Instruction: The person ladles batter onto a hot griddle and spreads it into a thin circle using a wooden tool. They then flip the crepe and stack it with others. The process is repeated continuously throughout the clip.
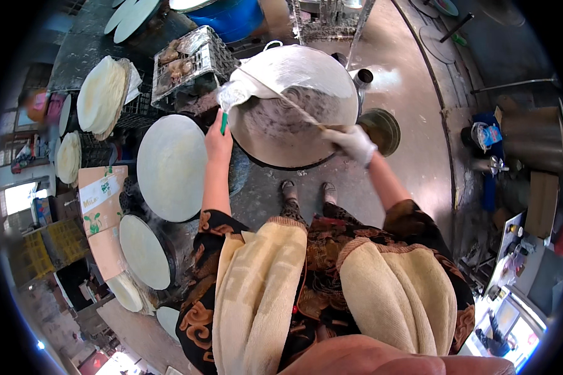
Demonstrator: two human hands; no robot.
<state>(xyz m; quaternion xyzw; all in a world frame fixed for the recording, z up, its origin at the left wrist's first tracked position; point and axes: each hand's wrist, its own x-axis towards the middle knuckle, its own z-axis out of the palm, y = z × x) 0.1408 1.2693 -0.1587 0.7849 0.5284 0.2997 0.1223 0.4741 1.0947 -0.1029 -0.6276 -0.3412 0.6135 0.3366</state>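
Partly white round griddle; slanted stick

The right hand holds a stick over a griddle.

window glare — lower right | floor sheen | black, curved fisheye edges

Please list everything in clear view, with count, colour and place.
Griddle: 1, grey, top centre
Thin layer: 1, white, on griddle
Tool: 1, green-handled, in left hand
Stick: 1, pale, in right hand
Crate: 1, grey, left of griddle
Drum: 1, blue, top
Bucket: 1, dark, right of griddle
Discs: several, pale, left
Carton: 1, brown, left
Towel parts: 2, beige, lower centre
Shoes: 2, greyish, picture centre
Left hand: 1, bare, on tool
Right hand: 1, white-gloved, on stick
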